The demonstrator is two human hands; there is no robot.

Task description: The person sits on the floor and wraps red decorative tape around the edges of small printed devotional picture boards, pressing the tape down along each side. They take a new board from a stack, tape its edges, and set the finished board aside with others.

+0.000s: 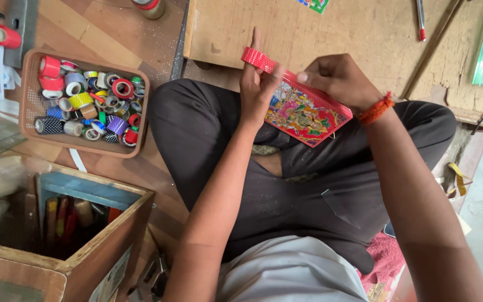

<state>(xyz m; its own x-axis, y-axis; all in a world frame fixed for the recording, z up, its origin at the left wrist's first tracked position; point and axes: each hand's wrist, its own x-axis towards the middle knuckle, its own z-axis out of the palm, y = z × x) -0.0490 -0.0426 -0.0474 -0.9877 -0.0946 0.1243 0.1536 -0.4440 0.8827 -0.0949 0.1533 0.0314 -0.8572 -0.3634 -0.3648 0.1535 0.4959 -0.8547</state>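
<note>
**Two hands, one strip of red tape**

Two bare hands meet over a seated person's lap, seen from above by a head-worn camera. The left hand is raised with fingers pointing away, and a strip of red dotted decorative tape lies across its fingers; its grip is narrow, closed lightly on that strip. The right hand, with an orange thread band at the wrist, pinches the same strip where it runs onto the upper edge of a flat rectangular picture with a bright red, multicoloured printed face. The picture rests tilted on the person's crossed legs, clad in dark trousers, its red-taped border touching both hands.

To the left, well apart from the hands, a brown perforated plastic basket sits on the wooden floor, packed with many small rolls of patterned tape in red, yellow, purple, black and silver. Below it stands an open wooden box with a blue-painted inner edge, holding upright items too shadowed to identify. A single red tape roll lies at the far upper left. Beyond the hands lies a pale, low wooden board, with a red-tipped pen on it.
</note>
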